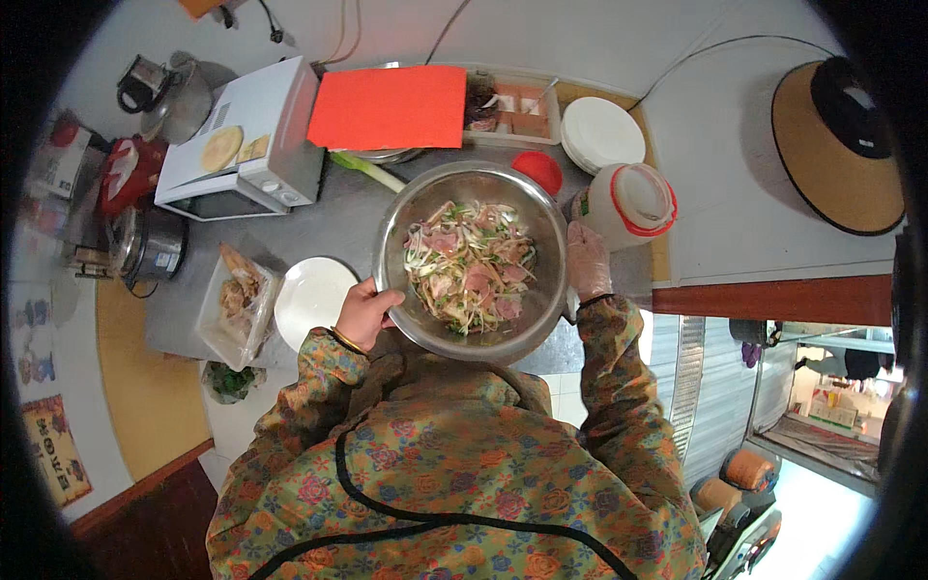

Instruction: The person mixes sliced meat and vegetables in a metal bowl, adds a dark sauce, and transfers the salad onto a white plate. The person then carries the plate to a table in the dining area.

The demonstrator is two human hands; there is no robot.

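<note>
A wide stainless steel bowl (547,304) is before me, tilted a little so its inside shows. Sliced pinkish meat mixed with shredded scallion and green herbs (471,264) lies in it. My bare left hand (365,310) grips the bowl's rim at the lower left, thumb over the edge. On the opposite side, my right hand (589,264), in a clear plastic glove, holds the bowl's outer wall; its fingertips are partly hidden. A white plate (312,297) lies just left of my left hand. Beyond the bowl, a scallion stalk (370,170) rests on the metal counter.
A white microwave (246,138) stands at the back left, near a red board (391,106) and a seasoning tray (525,109). At right are stacked white plates (603,132) and a plastic jar with a red rim (627,203). A plastic tub of meat (239,304) sits at left.
</note>
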